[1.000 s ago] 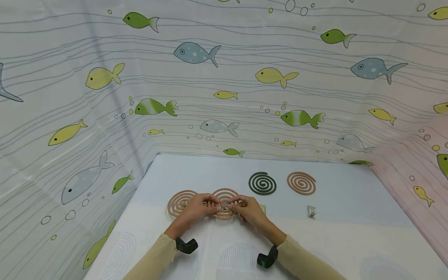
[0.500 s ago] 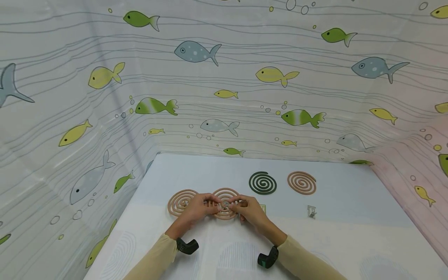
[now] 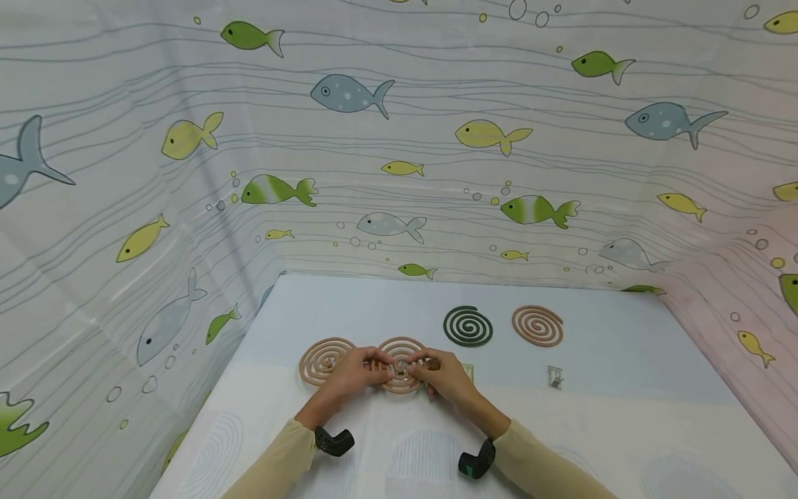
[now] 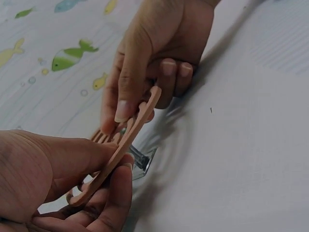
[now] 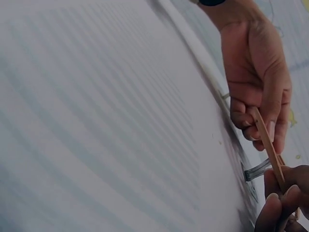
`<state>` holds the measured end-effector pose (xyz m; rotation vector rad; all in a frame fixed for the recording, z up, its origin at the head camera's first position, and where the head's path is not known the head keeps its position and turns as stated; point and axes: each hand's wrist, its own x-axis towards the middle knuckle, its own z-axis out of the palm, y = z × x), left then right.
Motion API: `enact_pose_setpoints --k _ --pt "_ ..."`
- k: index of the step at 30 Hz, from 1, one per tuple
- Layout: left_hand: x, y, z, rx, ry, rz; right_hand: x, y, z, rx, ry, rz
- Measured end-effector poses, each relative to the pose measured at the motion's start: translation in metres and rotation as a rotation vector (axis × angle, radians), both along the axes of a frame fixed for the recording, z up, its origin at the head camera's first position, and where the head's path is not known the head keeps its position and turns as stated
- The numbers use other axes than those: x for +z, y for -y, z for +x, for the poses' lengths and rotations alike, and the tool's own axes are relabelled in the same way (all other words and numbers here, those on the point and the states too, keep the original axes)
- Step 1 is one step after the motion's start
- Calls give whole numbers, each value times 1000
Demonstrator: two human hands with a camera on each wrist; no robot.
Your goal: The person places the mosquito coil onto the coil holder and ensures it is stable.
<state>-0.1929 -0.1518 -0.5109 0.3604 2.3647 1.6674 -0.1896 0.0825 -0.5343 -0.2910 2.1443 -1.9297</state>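
A brown mosquito coil (image 3: 402,342) is held a little above the table between my two hands, level with its middle. My left hand (image 3: 357,371) pinches its left side and my right hand (image 3: 444,374) pinches its right side, thumbs on top near the centre. In the left wrist view my left hand (image 4: 72,169) is near and the coil (image 4: 128,140) shows edge-on, tilted. Under the coil's centre stands a small metal coil stand (image 4: 143,162), seen also in the right wrist view as a metal strip (image 5: 256,170). Fingers partly hide where coil and stand meet.
Another brown coil (image 3: 316,353) lies left, partly behind my left hand. Farther back lie a green coil (image 3: 467,326) and a brown coil (image 3: 537,326). A small metal stand (image 3: 555,378) sits at right, and a yellowish flat piece (image 3: 469,373) lies beside my right hand.
Both hands keep their grip on the coil, which has dipped very slightly toward the near side. The other coils and the stand at right have not moved.
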Motion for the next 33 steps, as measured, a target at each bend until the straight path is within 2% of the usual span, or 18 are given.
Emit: enact_pose_setpoints --k 11,22,28,33 --pt "-1 -1 1 -23 46 80 -2 -1 -2 27 4 11" --pt "-3 -1 -2 -6 13 37 -2 0 -2 19 0 38" --pt "5 -2 -3 8 -45 -37 1 2 -1 -28 -2 73" --pt "10 -4 -5 34 -66 -92 4 2 -3 -79 -16 120"
